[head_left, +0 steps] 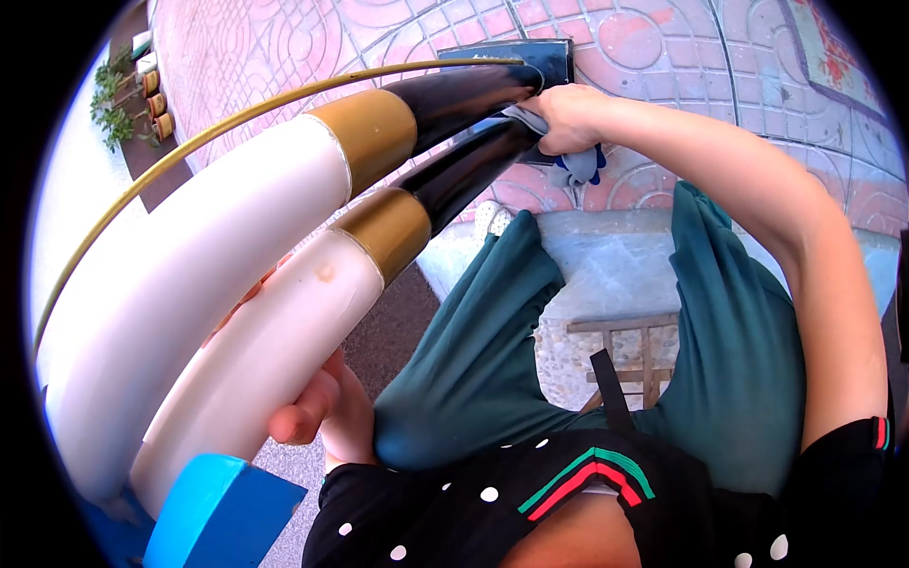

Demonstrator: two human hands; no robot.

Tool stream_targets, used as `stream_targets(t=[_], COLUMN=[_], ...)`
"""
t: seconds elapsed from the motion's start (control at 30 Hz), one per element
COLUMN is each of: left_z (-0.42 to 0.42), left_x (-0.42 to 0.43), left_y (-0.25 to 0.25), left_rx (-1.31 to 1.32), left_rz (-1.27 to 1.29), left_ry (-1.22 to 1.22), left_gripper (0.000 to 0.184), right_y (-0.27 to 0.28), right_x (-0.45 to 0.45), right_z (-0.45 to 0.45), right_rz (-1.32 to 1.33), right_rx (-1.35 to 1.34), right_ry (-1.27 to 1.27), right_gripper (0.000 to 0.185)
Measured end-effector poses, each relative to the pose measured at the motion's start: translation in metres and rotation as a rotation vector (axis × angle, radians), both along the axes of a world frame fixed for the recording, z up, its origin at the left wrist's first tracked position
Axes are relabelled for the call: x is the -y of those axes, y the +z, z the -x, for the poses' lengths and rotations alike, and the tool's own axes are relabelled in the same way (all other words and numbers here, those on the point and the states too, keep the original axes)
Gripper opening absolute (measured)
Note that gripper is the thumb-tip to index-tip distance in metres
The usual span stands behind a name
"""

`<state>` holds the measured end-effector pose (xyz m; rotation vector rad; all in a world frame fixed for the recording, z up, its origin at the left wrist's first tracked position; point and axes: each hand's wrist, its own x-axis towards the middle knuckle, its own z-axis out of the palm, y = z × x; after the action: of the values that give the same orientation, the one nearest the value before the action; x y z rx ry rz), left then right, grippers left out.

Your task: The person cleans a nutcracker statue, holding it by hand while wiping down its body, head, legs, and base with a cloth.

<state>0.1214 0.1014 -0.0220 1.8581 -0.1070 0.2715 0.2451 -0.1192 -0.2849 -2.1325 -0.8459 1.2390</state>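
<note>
Two long curved white pieces (204,237) with gold bands (371,137) and black lower ends (464,99) reach from the lower left to the upper middle. My left hand (317,402) is wrapped round the nearer white piece; its thumb shows below and its fingertips between the two pieces. At the black ends, my right hand (568,118) is closed on a grey cloth (525,119), touching the nearer black end. Grey and blue fabric (578,168) hangs below that hand. A dark base plate (559,59) lies behind the black ends.
A thin gold rod (218,130) arches above the white pieces. A blue block (213,506) is at the lower left. Potted plants (114,99) stand at the upper left. Pinkish patterned paving (653,62) lies ahead, and a wooden frame (644,346) shows between my knees.
</note>
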Motion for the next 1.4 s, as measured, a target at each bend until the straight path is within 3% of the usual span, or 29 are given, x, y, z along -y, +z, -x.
stream_targets(t=[0.23,0.47,0.53,0.63,0.8,0.87,0.93,1.0,1.1,1.2,1.23,1.27,1.33,1.4], left_z=[-0.002,0.002,0.004,0.003,-0.001,-0.001,0.0,-0.002,-0.003,0.001,0.002,0.001,-0.001,0.001], left_x=[-0.004,-0.003,-0.002,-0.002,-0.003,-0.001,0.005,0.005,0.002,-0.001,-0.003,-0.004,-0.006,-0.002], left_y=[-0.001,0.0,-0.002,-0.004,-0.002,-0.003,-0.006,-0.005,-0.004,-0.003,-0.002,-0.001,0.001,0.0], left_rx=[0.009,-0.019,-0.026,-0.014,-0.03,-0.05,0.006,0.014,0.0,-0.009,0.004,0.003,-0.034,-0.04], left_rz=[-0.027,-0.028,0.014,0.096,0.095,0.058,0.059,0.065,0.056,0.043,0.054,0.054,-0.025,-0.001], left_ry=[-0.077,-0.074,-0.062,-0.075,-0.112,-0.12,0.023,0.004,-0.037,-0.032,-0.014,-0.015,-0.084,-0.074], left_gripper=[0.079,0.081,0.083,0.084,0.087,0.089,0.084,0.083,0.083,0.083,0.083,0.083,0.086,0.085], right_y=[-0.005,-0.023,-0.018,-0.021,-0.012,-0.022,-0.023,-0.027,-0.031,-0.025,-0.017,-0.022,-0.019,-0.025], right_x=[0.015,0.03,0.033,0.017,0.003,0.002,0.01,0.018,0.033,0.045,0.046,0.048,0.05,0.05], right_z=[0.004,0.018,0.017,0.014,-0.007,0.003,0.017,0.028,0.049,0.068,0.07,0.076,0.073,0.06], right_rz=[-0.053,-0.14,-0.137,-0.183,-0.064,-0.155,-0.204,-0.212,-0.232,-0.126,-0.056,-0.136,-0.142,-0.276], right_rx=[-0.111,-0.074,-0.358,-0.461,-0.326,-0.262,-0.413,-0.664,-0.762,-0.607,-0.533,-0.368,-0.244,0.057], right_ry=[-0.108,-0.203,-0.332,-0.385,-0.112,-0.17,-0.365,-0.565,-0.633,-0.52,-0.456,-0.405,-0.487,-0.466], right_gripper=[0.071,0.067,0.064,0.061,0.061,0.061,0.056,0.047,0.038,0.046,0.057,0.064,0.064,0.06])
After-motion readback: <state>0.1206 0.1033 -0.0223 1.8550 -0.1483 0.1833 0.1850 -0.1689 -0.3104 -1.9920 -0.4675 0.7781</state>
